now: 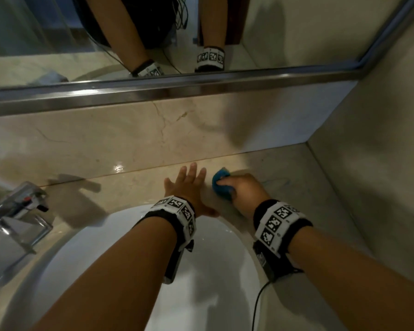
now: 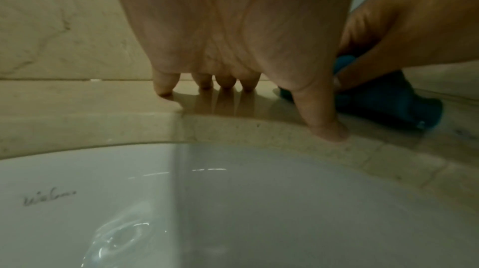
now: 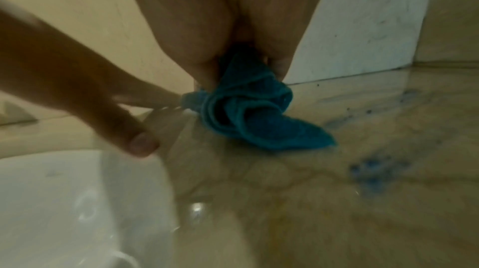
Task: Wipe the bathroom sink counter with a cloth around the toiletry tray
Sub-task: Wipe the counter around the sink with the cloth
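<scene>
A bunched blue cloth (image 1: 221, 181) lies on the beige marble counter (image 1: 134, 187) behind the sink, and my right hand (image 1: 243, 187) grips it from above. In the right wrist view the blue cloth (image 3: 249, 116) hangs crumpled from my fingers and touches the counter. My left hand (image 1: 189, 185) rests flat on the counter just left of the cloth with its fingers spread. In the left wrist view its fingertips (image 2: 225, 86) press on the marble and the thumb (image 2: 326, 127) sits on the counter's edge at the basin. No toiletry tray shows in any view.
The white basin (image 1: 201, 271) lies below both wrists. A chrome tap (image 1: 19, 218) stands at the left. A marble backsplash (image 1: 105, 139) and a mirror (image 1: 105, 32) with a metal frame rise behind the counter; a side wall (image 1: 380, 163) closes the right. Blue smears (image 3: 376, 172) mark the counter right of the cloth.
</scene>
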Available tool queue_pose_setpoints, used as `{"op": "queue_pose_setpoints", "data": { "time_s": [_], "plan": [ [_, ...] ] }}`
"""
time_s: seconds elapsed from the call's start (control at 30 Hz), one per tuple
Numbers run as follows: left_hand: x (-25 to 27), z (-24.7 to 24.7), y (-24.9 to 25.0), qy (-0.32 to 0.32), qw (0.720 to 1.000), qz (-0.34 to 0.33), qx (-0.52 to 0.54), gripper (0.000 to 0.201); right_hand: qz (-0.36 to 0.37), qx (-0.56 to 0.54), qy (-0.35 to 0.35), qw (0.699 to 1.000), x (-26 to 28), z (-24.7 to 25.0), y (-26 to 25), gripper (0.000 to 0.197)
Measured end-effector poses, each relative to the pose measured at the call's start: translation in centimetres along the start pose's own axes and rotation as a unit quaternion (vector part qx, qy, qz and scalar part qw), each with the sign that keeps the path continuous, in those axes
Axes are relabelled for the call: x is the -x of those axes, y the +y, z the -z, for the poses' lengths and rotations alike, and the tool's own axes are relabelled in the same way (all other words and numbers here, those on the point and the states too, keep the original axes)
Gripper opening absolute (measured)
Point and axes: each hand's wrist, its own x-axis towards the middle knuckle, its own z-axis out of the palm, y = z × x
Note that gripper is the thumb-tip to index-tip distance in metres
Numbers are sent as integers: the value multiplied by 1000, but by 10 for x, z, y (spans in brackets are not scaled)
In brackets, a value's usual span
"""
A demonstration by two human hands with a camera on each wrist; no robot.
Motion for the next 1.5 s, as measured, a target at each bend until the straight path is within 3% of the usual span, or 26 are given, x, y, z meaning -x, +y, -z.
{"op": "queue_pose_setpoints", "data": {
  "time_s": [0.2, 0.43, 0.57, 0.63, 0.7, 0.83, 0.9, 0.97, 1.07, 1.13, 1.2, 1.23, 1.3, 1.37, 1.43, 1.5],
  "plan": [
    [-6, 5, -1, -12, 1000, 5, 0, 128, -101, -2, 137, 985, -28, 52, 49, 47],
    [-7, 2, -1, -6, 1000, 2, -7, 132, -99, 46, 57, 992, -39, 35, 53, 47],
    [-7, 2, 0, 4, 1000, 6, -19, 134, -75, 44, -50, 995, -30, 14, 27, 38],
    [-7, 3, 0, 3, 1000, 5, -20, 133, -86, -48, -39, 994, -28, 13, 25, 23],
    [-7, 3, -1, 4, 1000, 2, -20, 132, -107, -69, -35, 991, -31, 24, 36, 35],
    [-7, 0, -3, 0, 1000, -1, -14, 132, -134, 23, 39, 990, -32, 55, 64, 44],
    [-5, 1, -3, -1, 1000, -4, -10, 132, -134, 31, 21, 990, -30, 52, 54, 47],
    [-4, 3, -2, 1, 1000, -5, -10, 131, -98, 23, -11, 995, -20, 39, 35, 47],
    [-5, 6, 1, -5, 1000, 3, -14, 132, 16, 37, -16, 999, 8, 11, 17, 46],
    [-5, 5, 1, -5, 1000, 4, -18, 132, -2, -39, -42, 998, 16, -2, 17, 39],
    [-5, 5, 1, -2, 1000, 1, -19, 131, -78, -181, -28, 980, 8, 4, 21, 34],
    [-5, 4, 0, -1, 1000, 0, -20, 131, -102, -200, -16, 974, 1, 9, 27, 33],
    [-5, 2, -2, 0, 1000, 3, -19, 132, -143, -173, 6, 974, -16, 26, 39, 36],
    [-6, 1, -3, 1, 1000, 4, -22, 133, -146, -33, 18, 989, -29, 40, 49, 42],
    [-5, -1, -2, 0, 1000, 4, -19, 133, -129, 55, -1, 990, -26, 45, 47, 49],
    [-4, 0, -1, 1, 1000, 4, -18, 133, -86, 72, -3, 994, -15, 33, 27, 45]
  ]
}}
